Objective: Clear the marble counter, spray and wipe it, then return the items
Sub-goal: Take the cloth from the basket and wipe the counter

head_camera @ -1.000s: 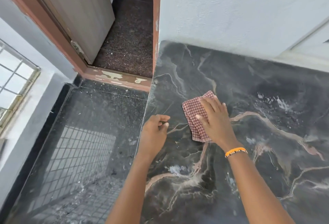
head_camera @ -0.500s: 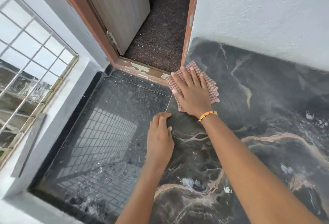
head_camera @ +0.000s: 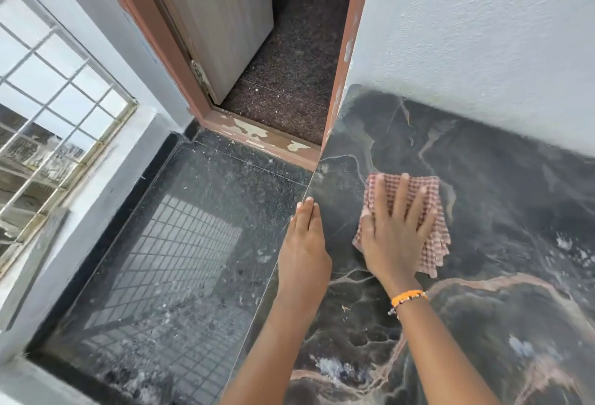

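Observation:
The dark marble counter (head_camera: 502,211) with pale brown veins fills the right half of the view, with whitish wet patches low down. A folded red-and-white checked cloth (head_camera: 431,189) lies flat on it near its left edge. My right hand (head_camera: 392,234), with an orange bracelet on the wrist, presses on the cloth with fingers spread. My left hand (head_camera: 304,243) rests on the counter's left edge, fingers together and straight, holding nothing.
Left of the counter lies a dark speckled floor (head_camera: 180,243) reflecting a window grille. A barred window (head_camera: 48,108) is at far left. Behind stands an open doorway with a brown frame (head_camera: 257,137) and a grey door (head_camera: 222,18). A white wall (head_camera: 483,50) backs the counter.
My right hand slid the cloth from the counter's far-left corner back toward me and to the right. My left hand stretched its fingers forward along the edge.

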Demonstrator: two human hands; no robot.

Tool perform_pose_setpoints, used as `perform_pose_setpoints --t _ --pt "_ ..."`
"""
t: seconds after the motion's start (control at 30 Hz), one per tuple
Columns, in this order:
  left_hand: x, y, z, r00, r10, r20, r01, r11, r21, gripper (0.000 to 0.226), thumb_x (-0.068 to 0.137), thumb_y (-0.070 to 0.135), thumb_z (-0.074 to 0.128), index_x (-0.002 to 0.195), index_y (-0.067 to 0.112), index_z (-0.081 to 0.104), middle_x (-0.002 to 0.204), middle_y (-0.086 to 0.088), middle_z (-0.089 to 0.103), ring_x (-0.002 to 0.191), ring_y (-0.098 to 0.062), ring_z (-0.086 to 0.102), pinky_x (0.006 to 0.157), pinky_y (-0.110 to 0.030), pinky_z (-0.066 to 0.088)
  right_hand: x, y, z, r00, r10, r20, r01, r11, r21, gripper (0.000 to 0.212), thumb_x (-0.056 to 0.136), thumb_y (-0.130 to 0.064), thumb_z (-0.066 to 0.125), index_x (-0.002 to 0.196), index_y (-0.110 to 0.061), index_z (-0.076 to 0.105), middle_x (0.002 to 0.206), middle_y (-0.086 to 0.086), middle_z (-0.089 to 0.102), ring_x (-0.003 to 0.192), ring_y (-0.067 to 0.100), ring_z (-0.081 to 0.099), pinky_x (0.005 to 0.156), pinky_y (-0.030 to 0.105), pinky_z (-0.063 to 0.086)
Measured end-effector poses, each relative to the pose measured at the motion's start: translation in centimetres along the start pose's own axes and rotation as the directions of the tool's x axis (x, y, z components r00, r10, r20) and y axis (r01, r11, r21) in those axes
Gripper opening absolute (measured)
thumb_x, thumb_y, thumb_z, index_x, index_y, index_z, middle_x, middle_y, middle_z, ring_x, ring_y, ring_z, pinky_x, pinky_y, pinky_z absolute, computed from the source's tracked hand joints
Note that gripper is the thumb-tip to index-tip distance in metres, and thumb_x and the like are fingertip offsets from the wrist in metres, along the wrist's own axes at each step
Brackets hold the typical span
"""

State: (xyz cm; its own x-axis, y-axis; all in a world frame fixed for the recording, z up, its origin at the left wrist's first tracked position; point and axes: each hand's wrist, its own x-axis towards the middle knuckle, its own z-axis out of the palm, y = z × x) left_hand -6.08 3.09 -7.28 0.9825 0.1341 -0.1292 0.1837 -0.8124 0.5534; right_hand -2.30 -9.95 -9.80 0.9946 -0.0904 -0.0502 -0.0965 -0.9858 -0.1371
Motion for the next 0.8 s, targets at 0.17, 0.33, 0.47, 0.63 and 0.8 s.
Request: perform_pose_setpoints --t 0.17,0.33,0.47,0.63,0.8 --pt "0.3 0.1 -0.2 0.999 -0.028 0.025 0.028 1.000 0.007 0.051 0.093 -0.001 0.037 0.144 0.005 0.031 0.154 -0.003 0.026 0.142 -0.017 0.025 0.111 -0.025 0.031 5.8 -4.2 0.0 0.945 -0.327 0.018 0.328 0.945 0.000 0.056 0.094 -0.039 0.030 0.148 -0.032 0.015 0.159 0.002 0.015 0.145 0.037 0.011 0.114 0.059 0.008" --pt "0.2 0.5 -0.3 0.997 -0.062 0.035 0.061 0.998 0.014 0.052 0.095 0.016 0.045 0.144 0.009 0.031 0.155 0.002 0.024 0.142 -0.012 0.023 0.112 -0.023 0.026 15.8 -6.8 -0.4 0.976 -0.219 0.009 0.218 0.972 0.083 0.053 0.096 -0.035 0.030 0.148 -0.031 0.019 0.159 0.001 0.013 0.145 0.037 0.004 0.115 0.059 0.001" --pt "0.4 0.8 0.1 0.999 0.020 0.039 -0.023 0.998 0.066 0.055 0.094 0.025 0.048 0.145 0.014 0.028 0.156 0.003 0.021 0.145 -0.011 0.010 0.117 -0.024 0.008 18.6 -7.2 -0.4 0.995 -0.094 -0.019 0.096 0.984 0.150 0.051 0.096 -0.034 0.029 0.147 -0.032 0.022 0.158 0.001 0.019 0.146 0.035 0.004 0.114 0.057 -0.002" --pt "1.4 1.6 0.7 0.975 0.156 0.158 -0.172 0.980 0.096 0.068 0.092 0.039 0.050 0.148 0.018 0.018 0.158 0.009 0.007 0.136 -0.002 -0.020 0.113 -0.021 -0.009 17.1 -4.7 -0.7 0.997 0.041 -0.065 -0.028 0.980 0.195 0.050 0.096 -0.031 0.031 0.146 -0.030 0.025 0.158 -0.001 0.018 0.146 0.033 0.004 0.115 0.055 0.000" --pt "1.6 2.7 1.3 0.947 0.200 0.251 -0.238 0.963 0.130 0.087 0.082 0.056 0.054 0.149 0.020 0.012 0.158 0.011 0.001 0.139 -0.003 -0.019 0.113 -0.025 -0.012 15.9 4.0 -1.6 0.969 0.232 -0.079 -0.217 0.962 0.164 0.051 0.097 -0.031 0.030 0.147 -0.030 0.022 0.159 -0.001 0.014 0.146 0.033 0.004 0.115 0.056 0.001"
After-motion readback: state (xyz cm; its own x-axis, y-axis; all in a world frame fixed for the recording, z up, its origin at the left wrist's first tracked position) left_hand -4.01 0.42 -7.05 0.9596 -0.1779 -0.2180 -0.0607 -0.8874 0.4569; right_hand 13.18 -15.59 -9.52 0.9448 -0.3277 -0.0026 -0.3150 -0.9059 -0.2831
